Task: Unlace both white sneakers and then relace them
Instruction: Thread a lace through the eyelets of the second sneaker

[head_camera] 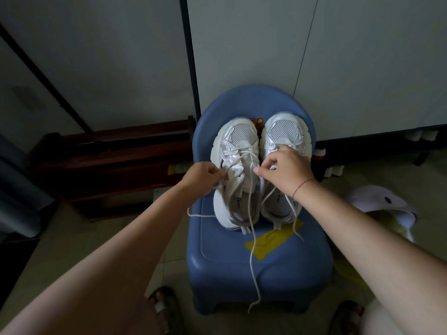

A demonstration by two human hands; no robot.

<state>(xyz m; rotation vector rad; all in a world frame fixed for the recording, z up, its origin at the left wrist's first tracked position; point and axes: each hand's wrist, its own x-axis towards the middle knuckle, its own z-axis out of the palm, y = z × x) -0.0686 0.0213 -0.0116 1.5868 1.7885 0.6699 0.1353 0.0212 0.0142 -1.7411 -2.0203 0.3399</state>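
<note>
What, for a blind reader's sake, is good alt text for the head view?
The left hand and right hand each pinch laces over two white sneakers side by side on a blue chair; one end trails past the seat's front.

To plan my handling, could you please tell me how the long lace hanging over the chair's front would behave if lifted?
The lace looks floppy: it drapes limply over the blue chair, so it would probably sag from any grip. It appears thin and light, likely to swing. Tugging it might shift its sneaker, which merely rests there.
</note>
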